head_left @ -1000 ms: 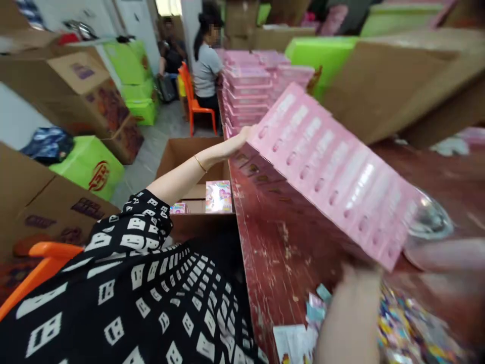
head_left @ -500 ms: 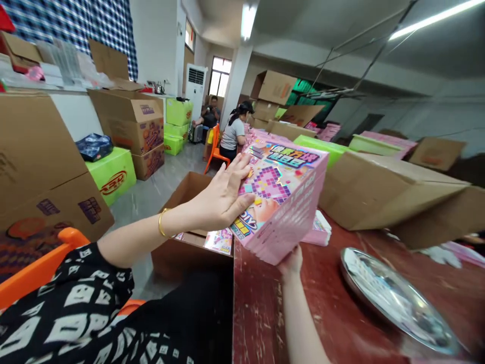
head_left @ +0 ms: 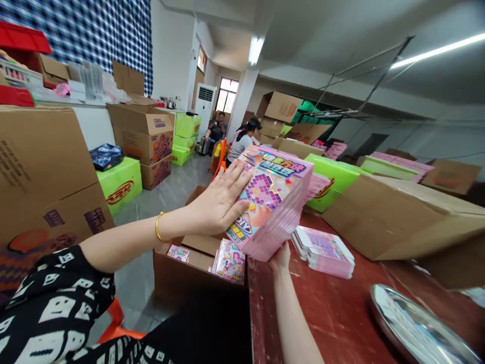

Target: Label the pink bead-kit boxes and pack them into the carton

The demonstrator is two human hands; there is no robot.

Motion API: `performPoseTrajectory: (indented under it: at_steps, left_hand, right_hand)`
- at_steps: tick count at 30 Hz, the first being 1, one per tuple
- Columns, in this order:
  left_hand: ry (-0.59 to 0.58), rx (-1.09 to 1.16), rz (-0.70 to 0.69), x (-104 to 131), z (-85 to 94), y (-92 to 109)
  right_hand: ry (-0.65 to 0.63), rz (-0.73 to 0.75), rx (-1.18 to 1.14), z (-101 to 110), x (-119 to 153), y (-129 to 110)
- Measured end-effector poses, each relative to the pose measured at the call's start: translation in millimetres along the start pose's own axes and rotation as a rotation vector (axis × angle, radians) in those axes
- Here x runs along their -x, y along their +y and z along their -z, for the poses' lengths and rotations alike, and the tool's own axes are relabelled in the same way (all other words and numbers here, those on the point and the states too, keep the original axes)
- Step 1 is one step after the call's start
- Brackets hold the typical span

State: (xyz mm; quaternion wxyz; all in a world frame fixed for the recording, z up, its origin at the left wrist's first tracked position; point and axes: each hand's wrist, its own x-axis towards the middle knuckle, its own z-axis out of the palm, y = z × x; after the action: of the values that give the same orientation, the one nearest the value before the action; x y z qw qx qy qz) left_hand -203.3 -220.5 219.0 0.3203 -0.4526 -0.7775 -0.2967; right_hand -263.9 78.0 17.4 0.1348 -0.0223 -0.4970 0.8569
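Note:
A tilted stack of pink craft-kit boxes (head_left: 271, 189), printed with a pixel heart and "DIY", is pressed between my hands above the table edge. My left hand (head_left: 223, 199) lies against the printed front, fingers stretched along it and thumb low on the cover. My right hand (head_left: 280, 258) supports the stack from below; its fingers are mostly hidden behind the boxes. Under my left forearm stands an open brown carton (head_left: 197, 278) holding similar boxes (head_left: 231, 260) on edge. Flat pink-and-white packs (head_left: 326, 250) lie on the table to the right.
The red-brown table (head_left: 318, 308) bears a metal tray (head_left: 420, 323) with pale pieces in it. Large cartons (head_left: 401, 212) and a green box (head_left: 329, 177) stand behind. Cartons and green boxes (head_left: 123, 187) line the left floor. Two people (head_left: 240, 144) sit further back.
The view has shifted, so the table packs and carton contents show more fully. The stack stays between both hands, now slightly further left in view.

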Motion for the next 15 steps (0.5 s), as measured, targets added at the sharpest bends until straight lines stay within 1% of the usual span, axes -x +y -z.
performPoseTrajectory:
  at_steps: [2,3,5,7,9,11,13,15]
  left_hand:
    - [0.031,0.062,0.063,-2,-1.9,-15]
    - [0.049,0.090,0.099,-3,-2.5,-20]
    - [0.059,0.110,0.167,-6,-2.9,-28]
    - [0.007,0.064,0.198,-9,-3.1,-35]
    - [-0.058,-0.013,0.164,-11,-5.0,-44]
    - [-0.098,-0.079,0.104,-11,-10.7,-57]
    - [-0.074,-0.119,0.091,-7,-20.8,-77]
    - [-0.023,-0.146,0.121,-1,-32.7,-102]
  right_hand:
    - [0.056,-0.023,0.007,8,-17,-2]
    - [0.054,-0.052,0.009,11,-25,-3]
    - [0.003,-0.146,0.008,14,-43,-4]
    - [-0.068,-0.262,0.001,13,-66,-3]
    - [-0.119,-0.338,-0.013,8,-91,-2]
    - [-0.163,-0.371,-0.014,2,-115,0]
    - [-0.163,-0.406,0.025,-2,-138,1]
    - [-0.122,-0.473,0.095,-3,-159,6]
